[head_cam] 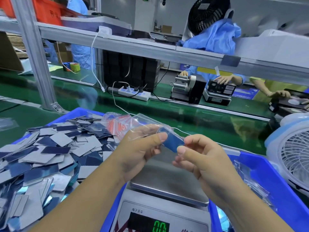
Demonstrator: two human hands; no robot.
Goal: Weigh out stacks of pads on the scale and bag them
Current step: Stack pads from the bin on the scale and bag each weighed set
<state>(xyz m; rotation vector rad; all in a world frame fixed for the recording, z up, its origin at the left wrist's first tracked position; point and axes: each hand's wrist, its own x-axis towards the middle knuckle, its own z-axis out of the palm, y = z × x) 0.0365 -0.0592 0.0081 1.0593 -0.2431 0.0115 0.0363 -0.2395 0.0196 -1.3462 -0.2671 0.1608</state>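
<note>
Your left hand (143,148) pinches the clear bag (145,126) and your right hand (197,154) pinches the blue stack of pads (172,142) half inside it above the scale (167,181), so a loosened pinch could spill pads.

Grey and dark blue pads (55,153) fill a blue bin (78,112), lower left. The scale (167,185) shows green digits; the belt (184,114) is green.
</note>
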